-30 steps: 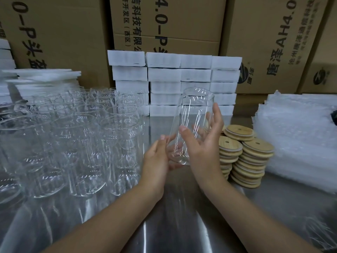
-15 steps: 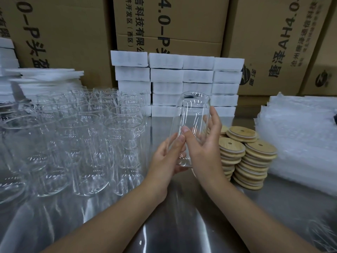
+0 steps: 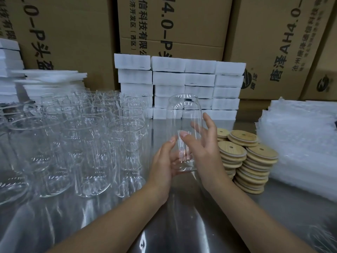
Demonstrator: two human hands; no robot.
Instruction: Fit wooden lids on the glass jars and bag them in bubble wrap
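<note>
A clear glass jar [image 3: 184, 125] is held just above the steel table [image 3: 182, 225], near the middle of the scene, roughly upright and with no lid on it. Its wall is thin and see-through, drawn in slightly toward the rim, with bright streaks of light down its near side; fingers and the white boxes [image 3: 182, 83] beyond are seen through it. The left hand [image 3: 164, 161] is curled under and round its base. The right hand [image 3: 204, 148] is clamped on its right side, thumb on the near wall and fingers spread behind. Wooden lids [image 3: 251, 161], each with a small hole, are stacked just right of the hands, and bubble wrap [image 3: 300, 139] is piled further right. Many more jars [image 3: 82, 143] are crowded at the left. Cartons [image 3: 173, 24] are stacked at the far side.
</note>
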